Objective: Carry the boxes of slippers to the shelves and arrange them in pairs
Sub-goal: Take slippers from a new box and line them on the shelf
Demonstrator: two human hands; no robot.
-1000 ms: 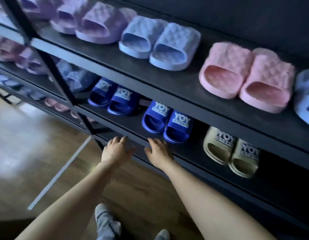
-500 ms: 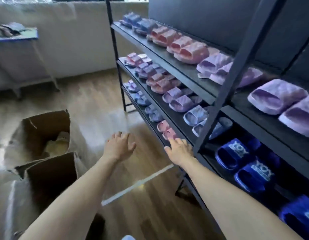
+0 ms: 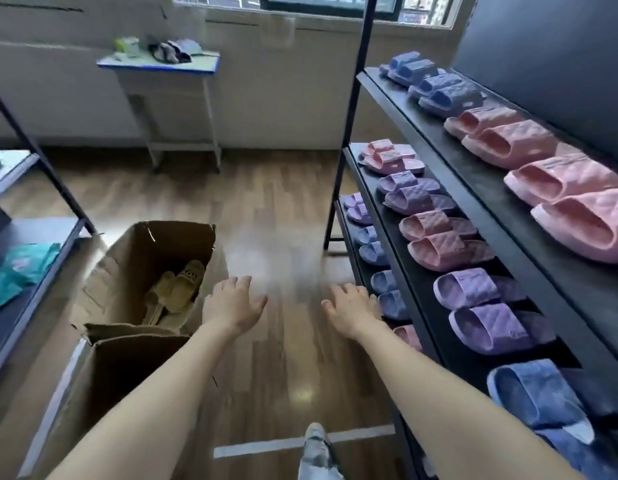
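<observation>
**Wood-floored aisle, two empty hands**

Wooden floor [image 3: 266, 202] runs beneath both outstretched arms. Left hand [image 3: 233, 304] is spread flat and holds nothing, just beside the right rim of an open cardboard box [image 3: 127, 265]. Right hand [image 3: 352, 310] is equally splayed and empty, near the front edge of the shelves [image 3: 467, 174]. Beige slippers [image 3: 177, 289] lie loosely heaped in the box, one strap lettered. A second box [image 3: 120, 375] stands nearer. On the shelves, quilted pink slippers [image 3: 508, 143], purple slippers [image 3: 487, 327] and blue slippers [image 3: 532, 396] sit in side-by-side pairs.
</observation>
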